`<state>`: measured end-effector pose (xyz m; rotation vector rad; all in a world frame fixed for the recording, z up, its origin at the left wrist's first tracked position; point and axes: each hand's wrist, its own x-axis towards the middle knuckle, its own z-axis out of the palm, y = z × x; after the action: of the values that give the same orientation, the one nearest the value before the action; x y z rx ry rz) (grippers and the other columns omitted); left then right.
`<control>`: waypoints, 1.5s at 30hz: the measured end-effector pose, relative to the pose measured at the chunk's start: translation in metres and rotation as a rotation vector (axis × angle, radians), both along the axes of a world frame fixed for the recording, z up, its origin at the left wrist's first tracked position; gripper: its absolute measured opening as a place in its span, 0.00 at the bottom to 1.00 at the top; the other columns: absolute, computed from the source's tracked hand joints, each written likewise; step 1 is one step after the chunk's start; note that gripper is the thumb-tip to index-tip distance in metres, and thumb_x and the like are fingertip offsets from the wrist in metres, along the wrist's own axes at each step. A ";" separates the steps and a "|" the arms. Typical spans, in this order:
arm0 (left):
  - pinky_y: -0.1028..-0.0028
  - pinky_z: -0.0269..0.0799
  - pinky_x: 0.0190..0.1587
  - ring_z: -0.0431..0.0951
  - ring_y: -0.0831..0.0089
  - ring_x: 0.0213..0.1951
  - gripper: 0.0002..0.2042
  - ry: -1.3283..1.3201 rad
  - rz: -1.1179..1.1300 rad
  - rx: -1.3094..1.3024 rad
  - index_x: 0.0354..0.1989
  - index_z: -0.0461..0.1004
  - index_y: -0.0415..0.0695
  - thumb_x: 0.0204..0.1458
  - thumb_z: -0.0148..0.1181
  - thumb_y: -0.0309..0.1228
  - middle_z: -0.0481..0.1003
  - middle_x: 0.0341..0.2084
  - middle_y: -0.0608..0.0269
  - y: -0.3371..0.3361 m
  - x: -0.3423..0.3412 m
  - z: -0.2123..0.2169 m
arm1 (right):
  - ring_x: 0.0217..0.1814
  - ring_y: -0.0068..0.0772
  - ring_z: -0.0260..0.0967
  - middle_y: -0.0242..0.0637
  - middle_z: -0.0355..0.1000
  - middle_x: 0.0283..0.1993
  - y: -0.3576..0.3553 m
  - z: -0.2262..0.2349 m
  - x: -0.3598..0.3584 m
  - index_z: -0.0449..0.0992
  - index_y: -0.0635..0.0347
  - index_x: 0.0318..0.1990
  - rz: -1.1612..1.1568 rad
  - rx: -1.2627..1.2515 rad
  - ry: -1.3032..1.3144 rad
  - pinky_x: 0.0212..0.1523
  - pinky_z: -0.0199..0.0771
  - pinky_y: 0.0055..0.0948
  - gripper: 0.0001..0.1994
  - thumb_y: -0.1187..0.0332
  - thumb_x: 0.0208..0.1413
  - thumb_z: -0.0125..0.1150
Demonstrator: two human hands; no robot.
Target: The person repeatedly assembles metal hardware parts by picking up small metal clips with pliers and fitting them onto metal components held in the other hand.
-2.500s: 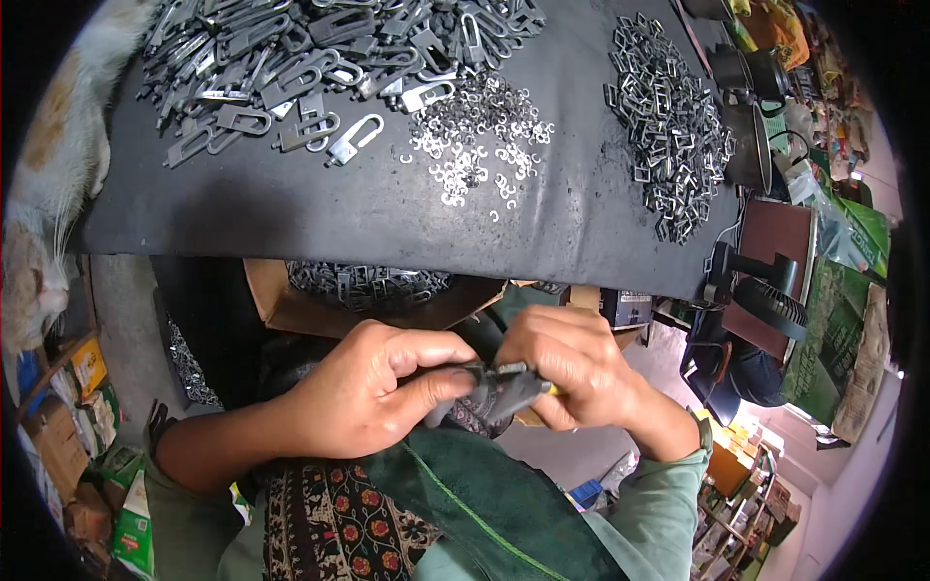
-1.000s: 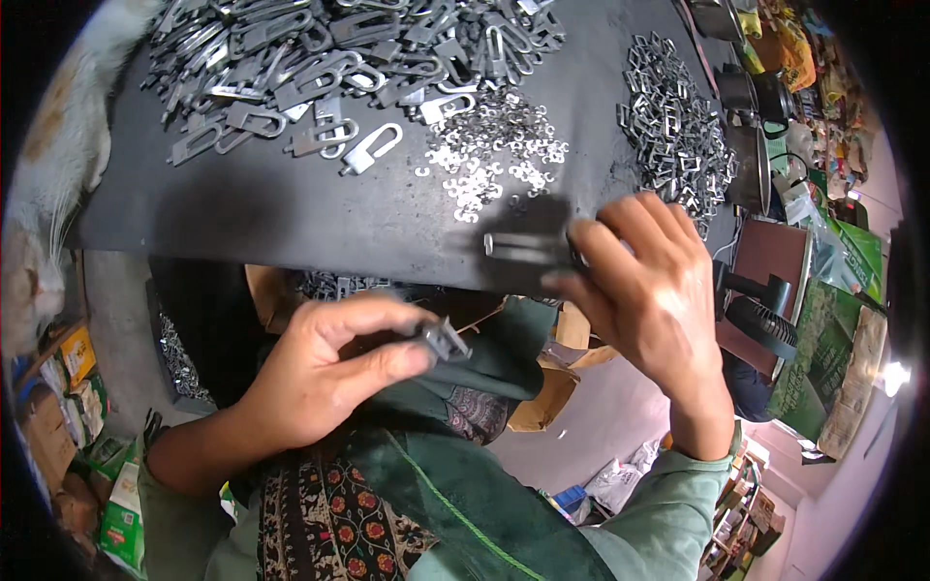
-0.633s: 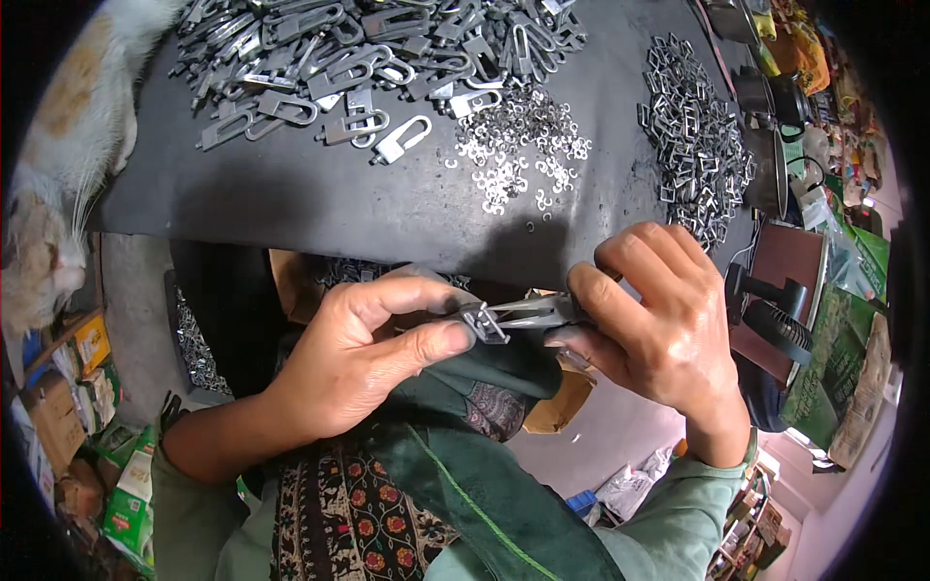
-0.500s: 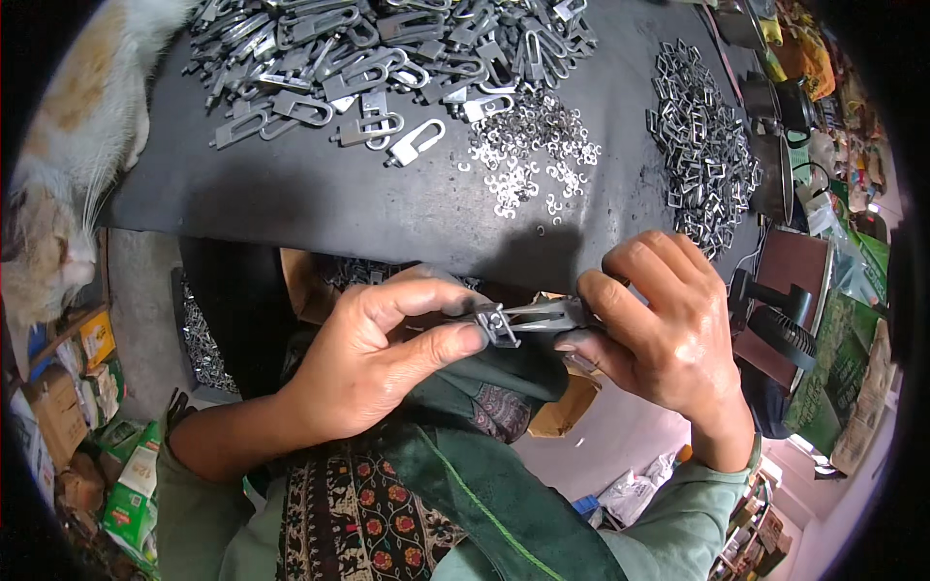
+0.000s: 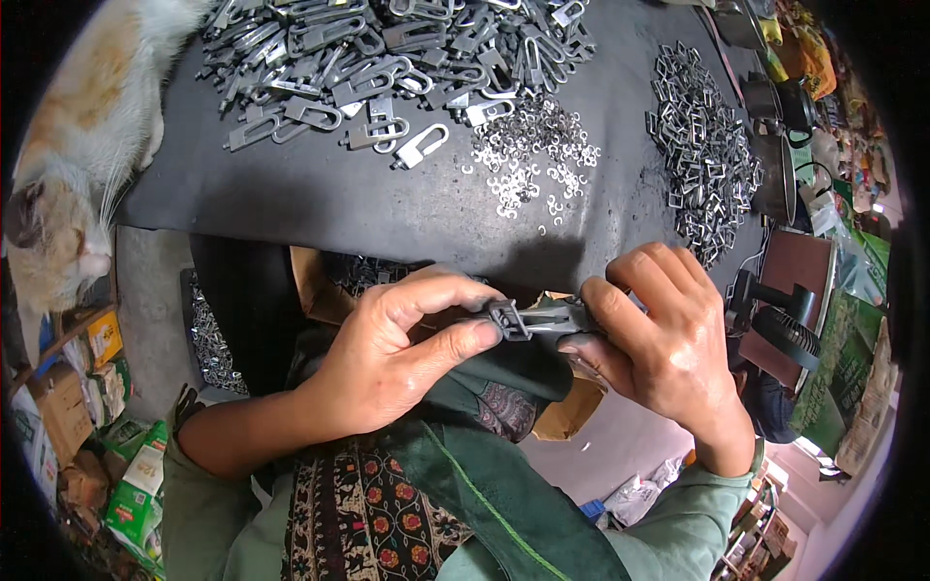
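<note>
Over my lap, my left hand [image 5: 407, 339] pinches a small dark metal piece with a rectangular ring [image 5: 509, 320] at its end. The rest of that piece is hidden behind my thumb and fingers. My right hand [image 5: 664, 334] is closed round a two-pronged metal tool that looks like pliers [image 5: 552, 318]; its narrow tips reach the ring. Beyond my hands, small C-shaped clips [image 5: 528, 160] lie scattered on the dark table [image 5: 358, 198]. Behind them is a heap of looped metal clasps [image 5: 378, 68], and to the right a pile of rectangular rings [image 5: 702, 145].
An orange-and-white cat [image 5: 77, 184] lies along the table's left edge, its head hanging over. Below the table, a tray [image 5: 215, 334] holds more metal parts, beside an open cardboard box [image 5: 315, 286]. A small black fan [image 5: 785, 329] stands at the right.
Both hands stay close together, with the ring and tool tips still meeting. The ring has turned slightly, and the view has shifted a little. The cat's head sits slightly farther right in view.
</note>
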<state>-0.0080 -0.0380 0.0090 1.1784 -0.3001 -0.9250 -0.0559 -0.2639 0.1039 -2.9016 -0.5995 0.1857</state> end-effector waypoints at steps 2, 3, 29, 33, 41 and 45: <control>0.77 0.67 0.48 0.72 0.81 0.41 0.08 0.084 -0.077 0.028 0.44 0.76 0.34 0.59 0.57 0.25 0.76 0.36 0.65 0.001 0.003 0.006 | 0.30 0.37 0.65 0.34 0.64 0.28 0.002 0.002 0.000 0.74 0.58 0.34 0.021 -0.031 -0.053 0.30 0.63 0.35 0.18 0.58 0.39 0.70; 0.77 0.67 0.48 0.72 0.81 0.41 0.08 0.078 -0.073 0.031 0.44 0.76 0.34 0.59 0.57 0.25 0.76 0.36 0.65 0.001 0.003 0.008 | 0.30 0.37 0.65 0.34 0.64 0.28 0.002 0.001 -0.002 0.74 0.58 0.34 0.025 -0.027 -0.059 0.30 0.63 0.35 0.18 0.58 0.39 0.70; 0.83 0.56 0.33 0.63 0.89 0.31 0.10 0.333 -0.430 -0.096 0.43 0.75 0.39 0.60 0.57 0.33 0.68 0.27 0.78 0.009 0.008 0.004 | 0.38 0.37 0.67 0.34 0.63 0.32 0.004 0.007 -0.011 0.73 0.56 0.35 0.153 -0.051 -0.091 0.38 0.65 0.36 0.16 0.57 0.43 0.65; 0.82 0.59 0.36 0.64 0.88 0.33 0.11 0.378 -0.477 -0.089 0.44 0.75 0.38 0.60 0.57 0.32 0.71 0.29 0.76 0.010 0.016 0.001 | 0.35 0.36 0.67 0.33 0.63 0.30 0.002 0.001 -0.009 0.74 0.57 0.34 0.183 -0.035 -0.122 0.34 0.66 0.35 0.15 0.57 0.43 0.65; 0.85 0.55 0.30 0.62 0.90 0.27 0.10 0.415 -0.455 -0.071 0.44 0.76 0.40 0.60 0.58 0.33 0.68 0.25 0.79 0.007 0.017 0.000 | 0.27 0.35 0.66 0.33 0.63 0.25 -0.006 -0.017 -0.008 0.74 0.60 0.31 0.155 0.075 -0.039 0.25 0.66 0.32 0.17 0.56 0.41 0.69; 0.83 0.59 0.30 0.63 0.88 0.27 0.09 0.376 -0.435 -0.004 0.45 0.75 0.39 0.60 0.57 0.29 0.68 0.25 0.77 0.008 0.015 -0.002 | 0.26 0.35 0.66 0.33 0.63 0.25 -0.006 -0.021 -0.009 0.74 0.60 0.31 0.156 0.087 -0.056 0.24 0.65 0.32 0.17 0.57 0.41 0.69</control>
<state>0.0071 -0.0301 0.0072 0.9242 -0.2560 -1.5014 -0.0649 -0.2702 0.0833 -2.7844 -0.8224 0.0964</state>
